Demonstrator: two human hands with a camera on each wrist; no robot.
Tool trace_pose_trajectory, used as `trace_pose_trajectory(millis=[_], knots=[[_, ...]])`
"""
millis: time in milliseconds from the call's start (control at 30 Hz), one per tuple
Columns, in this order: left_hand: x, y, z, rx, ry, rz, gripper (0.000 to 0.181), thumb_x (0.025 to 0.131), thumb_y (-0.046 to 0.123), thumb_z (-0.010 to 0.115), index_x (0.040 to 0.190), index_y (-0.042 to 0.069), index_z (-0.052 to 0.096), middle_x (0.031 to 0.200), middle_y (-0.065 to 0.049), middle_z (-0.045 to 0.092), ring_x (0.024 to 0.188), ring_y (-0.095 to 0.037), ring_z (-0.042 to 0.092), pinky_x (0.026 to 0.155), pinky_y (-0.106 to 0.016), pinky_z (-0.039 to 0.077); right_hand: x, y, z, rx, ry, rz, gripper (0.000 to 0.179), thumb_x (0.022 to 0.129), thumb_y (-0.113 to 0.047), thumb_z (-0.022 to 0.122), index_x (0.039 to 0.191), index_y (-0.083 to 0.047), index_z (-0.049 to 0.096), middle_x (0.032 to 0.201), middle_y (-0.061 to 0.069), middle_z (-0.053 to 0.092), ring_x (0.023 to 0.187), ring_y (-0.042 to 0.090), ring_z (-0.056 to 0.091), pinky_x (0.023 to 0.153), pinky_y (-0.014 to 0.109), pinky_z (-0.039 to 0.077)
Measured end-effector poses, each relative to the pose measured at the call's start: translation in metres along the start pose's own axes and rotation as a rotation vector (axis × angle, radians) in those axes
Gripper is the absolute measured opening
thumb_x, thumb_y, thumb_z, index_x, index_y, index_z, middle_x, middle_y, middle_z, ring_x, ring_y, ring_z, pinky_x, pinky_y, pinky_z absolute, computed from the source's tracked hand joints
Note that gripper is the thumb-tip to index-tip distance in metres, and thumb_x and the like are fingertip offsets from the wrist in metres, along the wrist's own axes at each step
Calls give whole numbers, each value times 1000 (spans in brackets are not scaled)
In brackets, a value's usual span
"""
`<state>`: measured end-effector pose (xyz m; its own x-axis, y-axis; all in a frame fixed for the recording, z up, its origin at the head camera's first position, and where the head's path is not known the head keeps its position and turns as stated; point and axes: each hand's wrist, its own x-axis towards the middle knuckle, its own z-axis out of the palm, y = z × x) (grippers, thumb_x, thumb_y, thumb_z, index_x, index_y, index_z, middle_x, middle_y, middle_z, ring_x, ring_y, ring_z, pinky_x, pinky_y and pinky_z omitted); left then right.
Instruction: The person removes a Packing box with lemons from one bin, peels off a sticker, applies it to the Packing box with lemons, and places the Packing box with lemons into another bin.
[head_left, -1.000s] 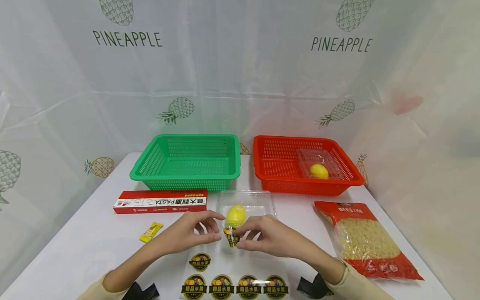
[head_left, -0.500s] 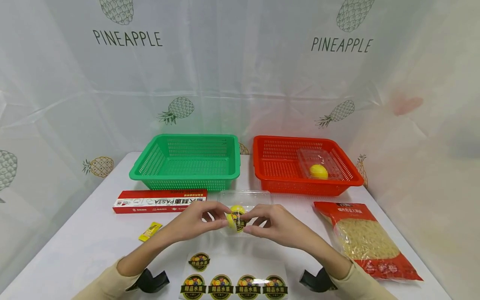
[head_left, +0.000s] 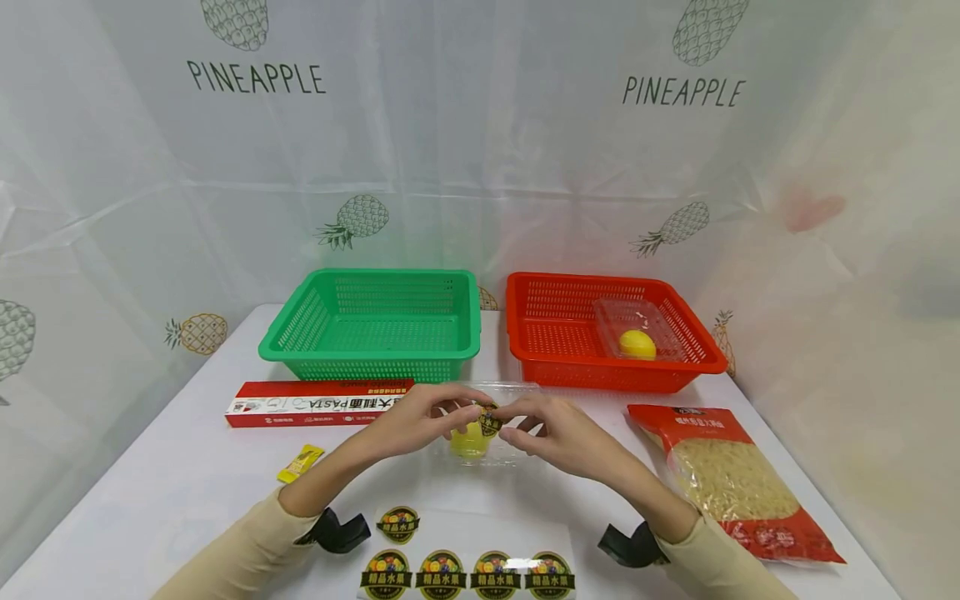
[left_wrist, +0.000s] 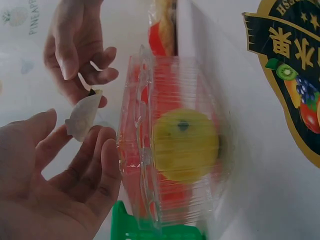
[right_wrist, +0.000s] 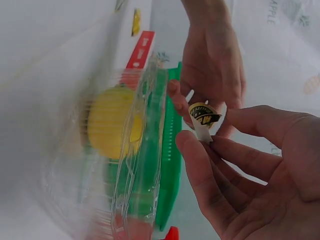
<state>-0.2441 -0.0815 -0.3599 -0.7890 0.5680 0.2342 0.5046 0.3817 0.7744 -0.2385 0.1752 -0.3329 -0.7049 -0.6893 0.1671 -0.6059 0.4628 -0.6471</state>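
While the curled sticker (head_left: 489, 420) is held above the clear box (head_left: 517, 457) with its yellow fruit (head_left: 468, 442), the right hand (head_left: 558, 429) pinches its edge, probably to spare the adhesive. Fingers of the left hand (head_left: 423, 417) meet it too; whether they grip, I cannot tell. The sticker sheet (head_left: 480, 527) lies nearer the person, presumably for easy reach.

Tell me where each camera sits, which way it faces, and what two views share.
Head: worn on the head, facing forward and down at the table; left hand, right hand and sleeves show.
Left wrist: on that wrist, facing across to the right hand and clear container; both hands show.
Right wrist: on that wrist, facing across to the left hand and container; both hands show.
Shared by both wrist views: sticker, yellow fruit.
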Motion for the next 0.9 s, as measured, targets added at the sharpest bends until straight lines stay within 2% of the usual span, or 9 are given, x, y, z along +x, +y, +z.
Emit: trace_pose_trajectory(millis=[100,267,400,467,567,700,900], knots=[[2,-1,1,3,12,-6,24,98,33,60,118,23,69,104,2,72,81,-27,68,66,-32,58,2,4,-1,10,4,3,31,95,-30,65,121,-14,70,118,2,71,88,11,72,71,21,57],[6,-3,0,30,46,-2,19,97,30,62,108,19,73,93,-5,73,77,-28,66,63,-28,57,4,9,-2,34,-1,14,32,95,-30,65,122,-13,69,119,4,71,88,11,72,69,20,57],[11,-4,0,110,94,1,17,95,29,66,103,18,75,90,-5,75,74,-15,63,65,-26,55,6,11,-3,45,-2,16,34,95,-29,65,124,-11,68,120,6,70,87,13,72,67,19,57],[14,-4,0,144,118,-12,15,93,28,67,101,18,76,90,-2,76,75,-8,62,68,-25,54,8,12,-3,48,3,12,34,95,-28,65,124,-11,68,121,7,70,87,13,72,68,19,57],[18,-4,0,173,144,-34,14,92,28,69,98,19,77,87,4,75,77,-4,61,69,-22,53,10,14,-4,52,14,14,33,95,-27,66,124,-12,68,120,7,71,86,13,72,68,19,57],[22,-6,0,163,165,-49,10,91,24,71,96,18,77,85,8,74,77,-5,62,69,-22,53,13,16,-5,49,40,42,31,94,-26,67,122,-13,70,116,6,72,85,14,72,67,20,57],[26,-8,0,83,176,-88,13,89,21,73,100,14,75,85,2,75,76,-10,63,69,-24,53,18,19,-6,72,75,96,28,92,-21,69,118,-10,72,103,6,75,77,23,72,62,22,57]])
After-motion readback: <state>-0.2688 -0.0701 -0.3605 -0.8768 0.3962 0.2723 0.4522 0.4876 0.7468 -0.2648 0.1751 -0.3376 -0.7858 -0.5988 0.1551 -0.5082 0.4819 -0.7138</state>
